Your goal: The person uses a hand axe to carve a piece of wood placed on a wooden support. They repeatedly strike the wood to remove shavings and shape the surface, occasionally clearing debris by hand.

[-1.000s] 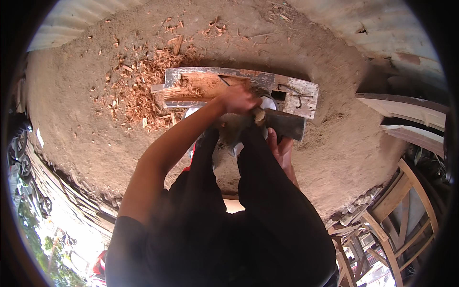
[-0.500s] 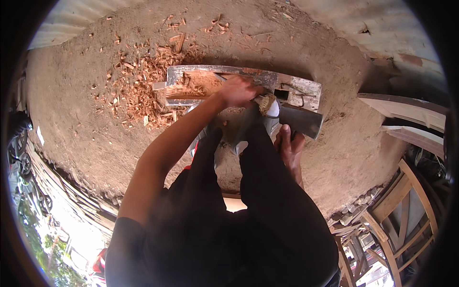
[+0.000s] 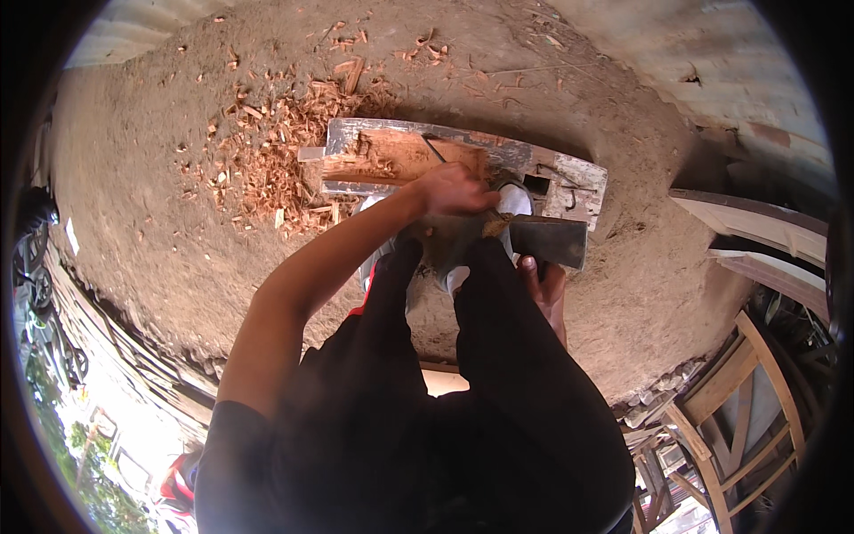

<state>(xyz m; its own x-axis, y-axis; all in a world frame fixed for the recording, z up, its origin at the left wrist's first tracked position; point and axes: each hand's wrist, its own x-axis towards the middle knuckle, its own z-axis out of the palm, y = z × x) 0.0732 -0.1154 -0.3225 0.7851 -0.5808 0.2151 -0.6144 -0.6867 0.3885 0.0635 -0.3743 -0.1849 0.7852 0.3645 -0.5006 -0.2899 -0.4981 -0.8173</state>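
Observation:
My left hand (image 3: 455, 189) is closed on a thin metal rod (image 3: 434, 149), which slants from the hollow of a weathered timber piece (image 3: 574, 191) toward my knees. Just right of it, my right hand (image 3: 544, 287) grips a broad dark metal-bladed tool (image 3: 547, 240), its handle mostly hidden by my fingers. A tan fibrous lump (image 3: 495, 224) lies at the blade's left end; whether it is part of the tool I cannot tell. The timber lies crosswise beyond my shoes, its pale reddish hollow holding shavings, with a dark square opening at the right.
Wood shavings (image 3: 294, 169) are scattered on the dirt ground (image 3: 151, 231), thickest left of the timber. Corrugated sheets (image 3: 729, 80) border the top. Stacked boards (image 3: 756, 214) and wooden frames (image 3: 738, 400) are at the right; dark wheeled items (image 3: 44, 285) at the far left.
The broad blade moved right between the first two frames, then slightly left and down by now. My left hand dropped a little since the middle frame. The whole view has shifted slightly.

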